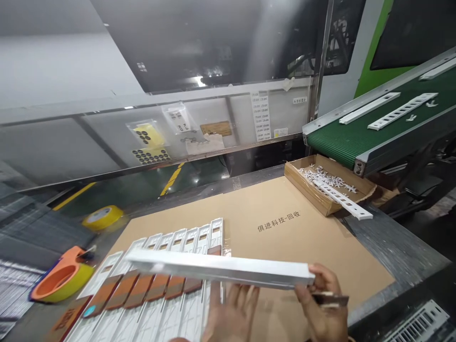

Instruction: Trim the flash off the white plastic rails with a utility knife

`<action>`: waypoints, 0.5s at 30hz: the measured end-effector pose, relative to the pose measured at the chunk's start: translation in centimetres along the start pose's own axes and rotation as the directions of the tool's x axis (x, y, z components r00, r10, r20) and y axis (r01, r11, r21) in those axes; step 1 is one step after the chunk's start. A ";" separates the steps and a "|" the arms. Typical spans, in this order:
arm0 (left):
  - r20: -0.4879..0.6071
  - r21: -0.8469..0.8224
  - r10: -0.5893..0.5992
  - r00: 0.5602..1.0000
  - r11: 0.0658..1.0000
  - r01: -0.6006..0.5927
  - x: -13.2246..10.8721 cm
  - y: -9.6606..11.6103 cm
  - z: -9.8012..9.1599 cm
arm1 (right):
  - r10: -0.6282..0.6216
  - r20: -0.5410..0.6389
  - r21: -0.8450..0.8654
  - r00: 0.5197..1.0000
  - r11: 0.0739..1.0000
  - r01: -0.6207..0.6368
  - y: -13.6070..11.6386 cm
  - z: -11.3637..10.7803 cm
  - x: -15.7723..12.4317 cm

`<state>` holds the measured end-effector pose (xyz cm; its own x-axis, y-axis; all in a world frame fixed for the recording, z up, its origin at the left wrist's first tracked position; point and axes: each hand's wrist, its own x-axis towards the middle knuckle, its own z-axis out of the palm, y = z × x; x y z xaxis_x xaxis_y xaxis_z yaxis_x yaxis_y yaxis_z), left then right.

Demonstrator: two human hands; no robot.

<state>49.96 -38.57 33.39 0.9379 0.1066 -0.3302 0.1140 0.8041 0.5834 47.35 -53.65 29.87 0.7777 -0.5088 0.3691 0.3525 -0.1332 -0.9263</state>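
My right hand (322, 304) grips the right end of a long white plastic strip (217, 268), held level above the table; a small dark tool (331, 299) also sticks out of that hand. My left hand (231, 313) lies under the strip's middle, palm up, fingers spread, touching or just below the strip. Beneath the strip, several white slotted strips (171, 280) lie side by side in a row on a cardboard sheet (285, 237), with brown tape across them.
A tape dispenser (59, 280) and a yellow tape roll (101, 217) sit at left. A shallow cardboard box (320, 190) of white scraps and a slotted strip stands at right, under a green conveyor belt (377, 128) carrying more white strips.
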 end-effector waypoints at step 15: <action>-0.077 0.010 0.155 0.985 0.988 -0.154 3.4 -1.0 1.8 | 0.373 0.813 -0.252 0.446 0.917 -0.308 -0.7 -4.9 0.1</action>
<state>53.61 -40.02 33.03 0.9162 0.2744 -0.2922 -0.0288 0.7722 0.6347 44.61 -57.80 30.23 0.9019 0.4151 -0.1193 -0.0472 -0.1797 -0.9826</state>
